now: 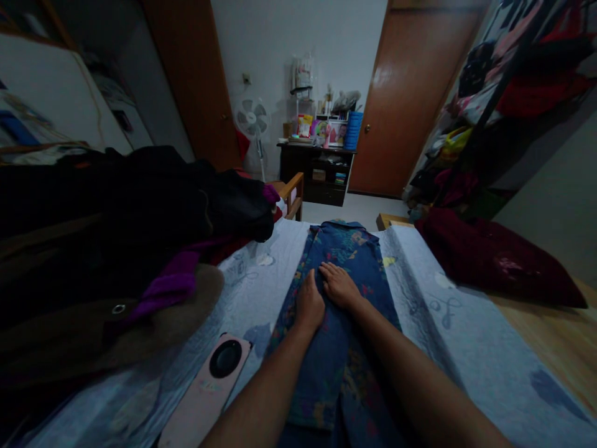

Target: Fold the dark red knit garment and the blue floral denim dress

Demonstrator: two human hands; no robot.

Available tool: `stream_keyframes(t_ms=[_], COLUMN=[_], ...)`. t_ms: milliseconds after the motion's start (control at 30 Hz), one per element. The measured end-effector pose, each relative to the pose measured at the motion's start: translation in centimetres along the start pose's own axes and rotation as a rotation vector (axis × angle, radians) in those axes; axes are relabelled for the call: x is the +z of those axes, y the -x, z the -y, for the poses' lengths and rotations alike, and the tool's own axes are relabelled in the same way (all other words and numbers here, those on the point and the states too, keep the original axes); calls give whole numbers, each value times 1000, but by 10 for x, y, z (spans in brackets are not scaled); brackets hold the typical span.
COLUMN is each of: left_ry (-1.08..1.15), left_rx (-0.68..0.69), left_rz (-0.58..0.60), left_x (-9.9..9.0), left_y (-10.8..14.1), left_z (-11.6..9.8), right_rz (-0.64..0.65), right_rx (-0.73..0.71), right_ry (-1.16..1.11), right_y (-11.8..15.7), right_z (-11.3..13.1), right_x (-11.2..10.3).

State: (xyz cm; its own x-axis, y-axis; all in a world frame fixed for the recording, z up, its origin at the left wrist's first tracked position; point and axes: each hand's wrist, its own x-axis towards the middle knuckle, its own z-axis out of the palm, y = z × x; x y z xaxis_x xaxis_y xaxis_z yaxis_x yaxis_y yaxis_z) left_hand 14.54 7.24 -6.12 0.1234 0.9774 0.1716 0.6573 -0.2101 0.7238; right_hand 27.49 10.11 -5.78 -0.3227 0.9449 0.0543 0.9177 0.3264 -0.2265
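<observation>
A dark blue garment with a flower pattern point(345, 246) lies lengthwise on the light patterned bed sheet point(289, 239), its collar at the far end. My left hand point(310, 303) rests on the middle of the garment, fingers stretched forward and the thumb side up. Beside it, my right hand point(339, 285) lies flat on the cloth with its fingers pointing left. The two hands are close together, and neither grasps anything visible. A pink phone point(205, 392) with a round black camera ring lies left of my left forearm.
Dark clothes point(140, 211) are heaped at the left, with a purple piece point(170, 283) among them. A maroon cushion-like item point(499, 258) lies at the right. Beyond the bed stand a wooden chair point(295, 186), a fan point(252, 118) and a black cabinet point(310, 193).
</observation>
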Motion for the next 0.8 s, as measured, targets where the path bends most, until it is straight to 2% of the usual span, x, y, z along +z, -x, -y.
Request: stream_keyframes(t_ms=[100, 267, 500, 633, 700, 800], left_ry=[-27, -211, -378, -395, -391, -391], left_rx=[69, 139, 151, 135, 132, 126], left_rz=[49, 89, 170, 194, 205, 213], left_x=[8, 9, 12, 11, 10, 10], left_y=[7, 11, 10, 7, 7, 6], left_z=[8, 7, 8, 5, 4, 4], right_rz=[10, 33, 59, 19, -8, 25], right_rx=[-13, 27, 32, 70, 34, -21], right_ry=[-10, -8, -10, 15, 0, -38], right_y=[-5, -16, -34, -56, -68, -84], right_z=[-6, -22, -42, -36, -30, -24], right_x=[-1, -1, -9, -17, -17, -11])
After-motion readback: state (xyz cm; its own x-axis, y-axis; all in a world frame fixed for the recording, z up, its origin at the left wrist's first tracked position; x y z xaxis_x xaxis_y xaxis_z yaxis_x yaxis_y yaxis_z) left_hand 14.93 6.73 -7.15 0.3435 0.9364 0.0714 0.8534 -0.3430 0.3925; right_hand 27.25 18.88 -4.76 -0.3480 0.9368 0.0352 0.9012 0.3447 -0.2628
